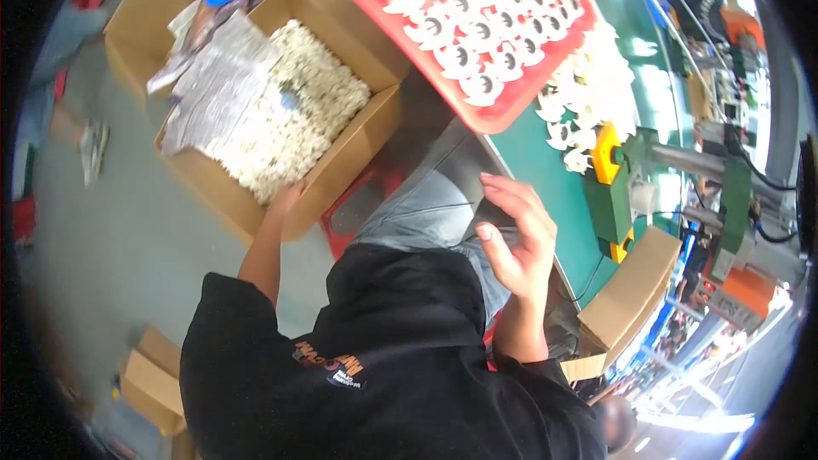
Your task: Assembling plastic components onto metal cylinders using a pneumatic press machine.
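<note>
While the right hand [521,243] is spread, the left hand [285,198], grip unclear, touches a box [356,155] of white pieces [319,94].

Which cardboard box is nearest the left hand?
The big cardboard box of white pieces; the left hand is at its wall. The lower-left box and right box are farther.

Brown carton [354,152], matt cardboard; pale pieces [319,81] inside, rough in mass. Red tray [488,119], smooth plastic; green tabletop [581,247], smooth with glossy glare; black shirt [409,298], matt cloth.
</note>
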The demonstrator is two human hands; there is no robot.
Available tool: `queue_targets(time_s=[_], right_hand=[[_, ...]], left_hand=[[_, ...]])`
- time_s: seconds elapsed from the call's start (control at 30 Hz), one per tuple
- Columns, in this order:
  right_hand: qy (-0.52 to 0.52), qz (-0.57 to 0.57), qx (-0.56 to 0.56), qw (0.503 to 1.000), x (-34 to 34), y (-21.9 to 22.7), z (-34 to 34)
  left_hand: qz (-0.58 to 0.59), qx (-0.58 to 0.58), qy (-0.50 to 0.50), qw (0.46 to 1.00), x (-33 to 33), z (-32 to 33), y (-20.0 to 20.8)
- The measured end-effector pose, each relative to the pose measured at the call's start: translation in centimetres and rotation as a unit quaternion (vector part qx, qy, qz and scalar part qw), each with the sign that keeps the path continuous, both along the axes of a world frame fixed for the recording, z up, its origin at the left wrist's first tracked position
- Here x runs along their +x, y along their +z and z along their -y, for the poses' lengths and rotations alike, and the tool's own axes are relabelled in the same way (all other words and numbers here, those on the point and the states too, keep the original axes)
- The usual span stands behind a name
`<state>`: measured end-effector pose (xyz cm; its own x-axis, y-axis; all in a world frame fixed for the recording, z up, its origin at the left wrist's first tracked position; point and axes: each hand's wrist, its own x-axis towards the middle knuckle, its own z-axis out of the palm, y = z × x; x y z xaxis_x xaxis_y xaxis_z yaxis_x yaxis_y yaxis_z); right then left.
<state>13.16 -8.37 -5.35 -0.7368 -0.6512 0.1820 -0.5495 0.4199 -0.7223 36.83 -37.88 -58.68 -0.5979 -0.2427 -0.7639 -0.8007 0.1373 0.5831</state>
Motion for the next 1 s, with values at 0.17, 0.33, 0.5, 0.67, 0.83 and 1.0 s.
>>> queue_targets(time_s=[0.17, 0.33, 0.5, 0.67, 0.83, 1.0], right_hand=[[-0.075, -0.075, 0.04, 0.994, -1.5, -0.4, -1.4], [-0.129, -0.063, 0.036, 0.989, -2.1, -1.5, -2.0], [-0.21, 0.127, -0.129, 0.961, -3.7, -3.2, 0.7], [-0.192, 0.117, -0.133, 0.965, -4.7, -3.4, 1.5], [-0.157, 0.075, -0.052, 0.983, -4.0, -3.2, 1.5], [-0.219, 0.083, -0.039, 0.971, -3.7, -1.2, -0.8]], left_hand=[[-0.028, -0.055, 0.015, 0.998, 0.8, -2.0, 2.5], [-0.069, -0.187, -0.128, 0.971, -3.8, -4.1, 13.8], [-0.108, -0.23, -0.135, 0.958, -3.0, -4.2, 13.5], [-0.098, -0.204, -0.133, 0.965, -3.1, -4.1, 13.8], [-0.106, -0.163, -0.099, 0.976, -2.6, -4.4, 13.6], [-0.174, -0.276, 0.1, 0.94, -2.9, 6.4, 4.2]])
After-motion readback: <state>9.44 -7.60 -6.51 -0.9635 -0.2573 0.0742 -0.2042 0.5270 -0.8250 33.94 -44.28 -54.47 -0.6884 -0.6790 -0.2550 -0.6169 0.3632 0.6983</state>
